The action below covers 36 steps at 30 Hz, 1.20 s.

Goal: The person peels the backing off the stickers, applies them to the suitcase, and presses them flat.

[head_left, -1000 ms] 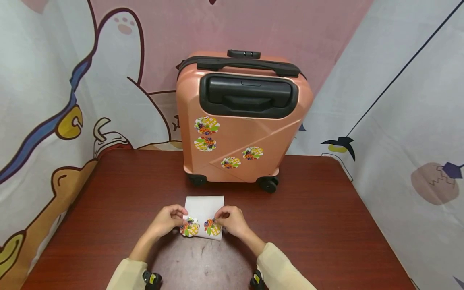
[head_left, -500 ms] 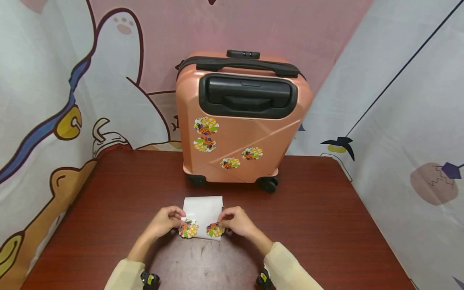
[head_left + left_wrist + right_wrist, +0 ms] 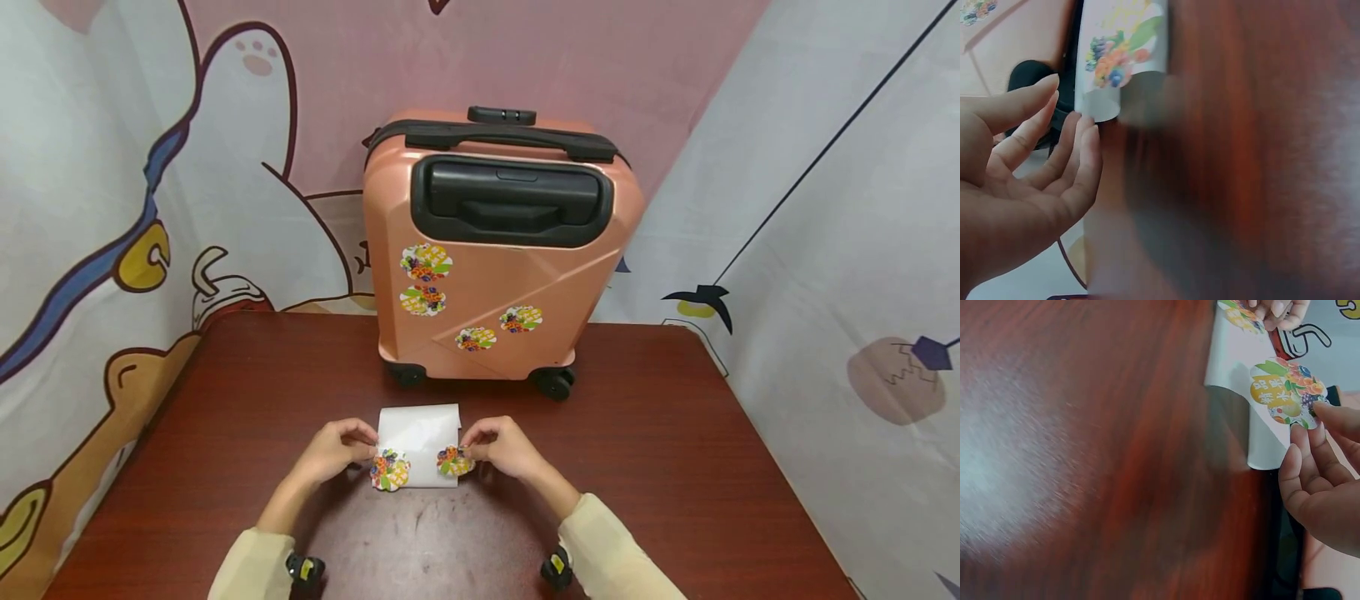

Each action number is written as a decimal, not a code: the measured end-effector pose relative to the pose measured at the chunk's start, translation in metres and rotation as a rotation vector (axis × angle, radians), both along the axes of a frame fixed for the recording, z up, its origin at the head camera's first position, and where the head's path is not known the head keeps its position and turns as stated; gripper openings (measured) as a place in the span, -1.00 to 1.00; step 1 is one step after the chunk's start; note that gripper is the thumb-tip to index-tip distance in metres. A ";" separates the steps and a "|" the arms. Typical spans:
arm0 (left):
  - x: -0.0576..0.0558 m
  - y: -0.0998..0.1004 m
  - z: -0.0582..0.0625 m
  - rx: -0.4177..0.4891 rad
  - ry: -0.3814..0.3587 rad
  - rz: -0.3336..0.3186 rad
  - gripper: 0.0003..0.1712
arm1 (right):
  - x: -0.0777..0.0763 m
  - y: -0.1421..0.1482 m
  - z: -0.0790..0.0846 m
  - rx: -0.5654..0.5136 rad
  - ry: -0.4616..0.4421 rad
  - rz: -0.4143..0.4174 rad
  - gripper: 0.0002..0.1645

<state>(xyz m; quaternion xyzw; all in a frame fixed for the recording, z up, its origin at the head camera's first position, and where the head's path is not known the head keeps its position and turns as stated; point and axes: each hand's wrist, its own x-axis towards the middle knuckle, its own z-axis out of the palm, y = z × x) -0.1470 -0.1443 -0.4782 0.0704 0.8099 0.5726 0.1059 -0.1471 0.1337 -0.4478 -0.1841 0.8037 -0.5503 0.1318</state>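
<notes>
My right hand (image 3: 504, 448) pinches a round fruit-print sticker (image 3: 1290, 392) between thumb and fingertips. In the head view the sticker overlaps the right edge of a white backing sheet (image 3: 417, 429). The sheet lies on the table, and its ends curl in the wrist views. A second fruit-print sticker (image 3: 390, 470) shows at the sheet's lower left. My left hand (image 3: 1041, 156) is beside the sheet's left edge, with loosely bent fingers; the fingertips are right at the curled edge and the thumb stands apart from it.
An orange suitcase (image 3: 517, 283) with black handles stands upright at the back of the brown table (image 3: 645, 467). Several similar stickers (image 3: 426, 262) are on its front. Cartoon-print cloth (image 3: 675, 150) hangs behind and at both sides.
My right hand has moved right and slightly away from the body with its sticker, from over the sheet to past its right edge. My left hand has shifted slightly left.
</notes>
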 end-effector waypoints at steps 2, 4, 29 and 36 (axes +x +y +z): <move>-0.003 0.001 0.004 -0.033 0.015 0.043 -0.84 | 0.000 0.000 0.010 0.008 0.011 -0.010 -0.94; -0.006 0.003 0.008 -0.061 0.036 0.091 -0.87 | 0.000 0.001 0.020 0.013 0.012 -0.024 -0.94; -0.030 0.079 0.044 -0.083 0.285 -0.133 -0.96 | -0.020 0.001 0.054 -0.043 0.032 -0.118 -0.90; -0.033 0.085 0.054 -0.111 0.319 -0.060 -0.95 | -0.038 0.005 0.039 -0.032 0.083 -0.182 -0.91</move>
